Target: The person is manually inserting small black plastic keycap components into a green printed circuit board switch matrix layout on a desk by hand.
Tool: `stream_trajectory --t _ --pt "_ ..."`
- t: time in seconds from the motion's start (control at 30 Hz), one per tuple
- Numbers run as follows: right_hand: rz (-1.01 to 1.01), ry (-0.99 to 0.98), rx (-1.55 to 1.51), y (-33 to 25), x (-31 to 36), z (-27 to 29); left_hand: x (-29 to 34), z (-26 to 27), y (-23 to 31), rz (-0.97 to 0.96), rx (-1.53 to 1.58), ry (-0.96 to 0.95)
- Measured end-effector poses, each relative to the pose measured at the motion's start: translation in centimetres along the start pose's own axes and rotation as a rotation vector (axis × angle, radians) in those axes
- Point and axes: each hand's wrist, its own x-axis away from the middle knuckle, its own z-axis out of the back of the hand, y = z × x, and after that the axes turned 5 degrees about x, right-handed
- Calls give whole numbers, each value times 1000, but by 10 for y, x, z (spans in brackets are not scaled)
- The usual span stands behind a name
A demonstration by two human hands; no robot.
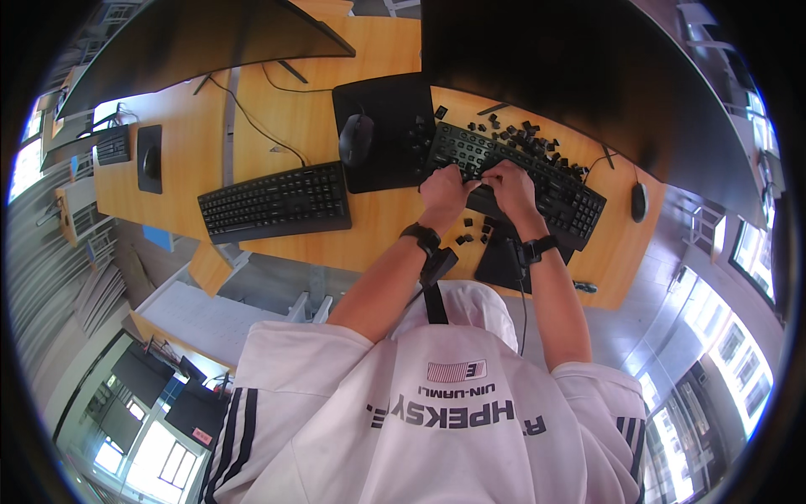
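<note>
Both of my hands are over a black keyboard (575,208) that lies slantwise on the wooden desk. Keys are gone from much of its left part, while its right part still bears keycaps. My left hand (447,195) has its fingers closed and bent down at the keyboard's front edge. Close beside it, my right hand (510,189) pinches thumb and fingers together over the middle of the board. Whatever the fingertips hold is too small to make out. Loose black keycaps (531,139) lie scattered behind the keyboard, and several more keycaps (470,231) lie in front of it.
A black mouse (358,139) rests on a dark mouse pad (382,97), with keycaps at its right. A second keyboard (277,200) lies left. Large monitors (579,76) stand behind. Another mouse (640,202) is at the right edge; a dark pad (497,262) lies near my right wrist.
</note>
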Motion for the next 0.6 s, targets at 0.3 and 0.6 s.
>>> stream_trajectory --t 0.3,0.6 --pt "-134 -21 -52 -7 -5 -6 -2 5 10 91 -23 -63" --pt "60 39 -91 11 4 -9 -4 1 7 86 -23 -22"
